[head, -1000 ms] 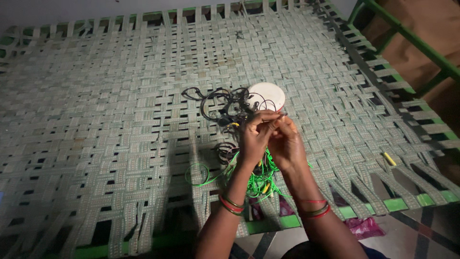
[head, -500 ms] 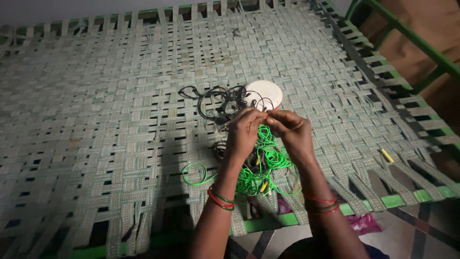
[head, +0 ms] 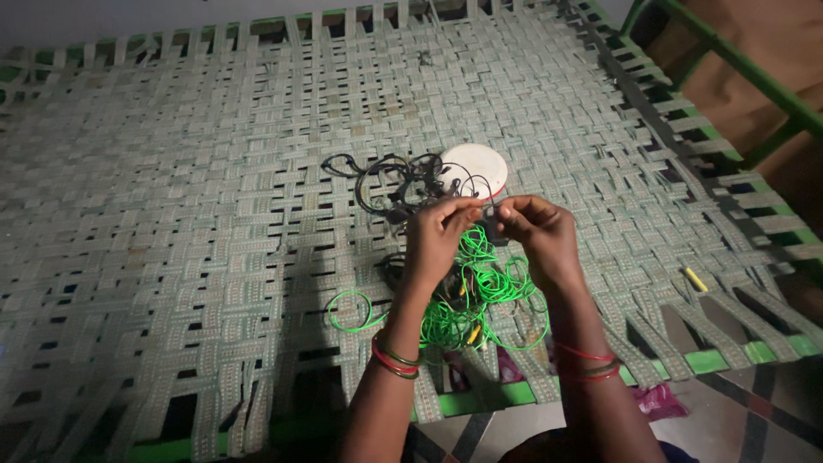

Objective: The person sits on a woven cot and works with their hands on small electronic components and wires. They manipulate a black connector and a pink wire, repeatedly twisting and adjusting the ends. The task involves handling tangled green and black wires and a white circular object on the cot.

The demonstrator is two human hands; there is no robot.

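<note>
Both hands, left hand and right hand, pinch what looks like a small dark part above the green wire on the woven cot.

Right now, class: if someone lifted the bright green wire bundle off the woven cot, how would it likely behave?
The green wire bundle would probably flop and trail, since its thin loops sprawl loosely. It looks light. It may snag the black wires lying against it.

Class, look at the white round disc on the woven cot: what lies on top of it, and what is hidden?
Dark tangled wires overlap the left edge of the white disc. Whatever lies beneath the disc is covered, apart from the woven cot around it.
</note>
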